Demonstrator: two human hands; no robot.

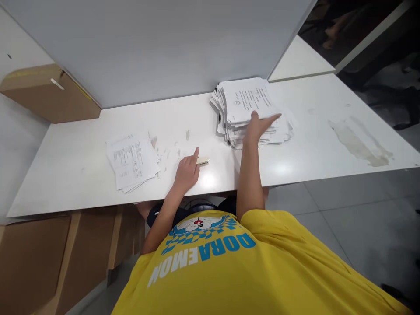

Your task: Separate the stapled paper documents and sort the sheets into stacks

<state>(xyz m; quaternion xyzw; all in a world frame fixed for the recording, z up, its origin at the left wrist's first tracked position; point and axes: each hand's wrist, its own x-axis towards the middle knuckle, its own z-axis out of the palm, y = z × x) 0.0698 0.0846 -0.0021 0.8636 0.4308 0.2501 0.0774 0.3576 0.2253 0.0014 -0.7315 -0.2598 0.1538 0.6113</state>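
Note:
My left hand (pixel 188 169) rests on the table with its fingers curled over a cream-coloured stapler (pixel 203 160), whose end sticks out on the right. One finger points away from me. A tall, uneven stack of printed papers (pixel 247 100) stands towards the back, right of centre. At its front edge is my right hand (pixel 257 127), with the thumb up against the top sheets and the other fingers stretched out to the right. To the left of my left hand lies a smaller, slightly fanned pile of printed sheets (pixel 131 162).
The white table (pixel 295 157) ends at a grey partition (pixel 170 48). A cardboard box (pixel 52 94) sits in the back left corner. Stains (pixel 361 140) mark the right side. More cardboard boxes (pixel 36 258) stand below on the left.

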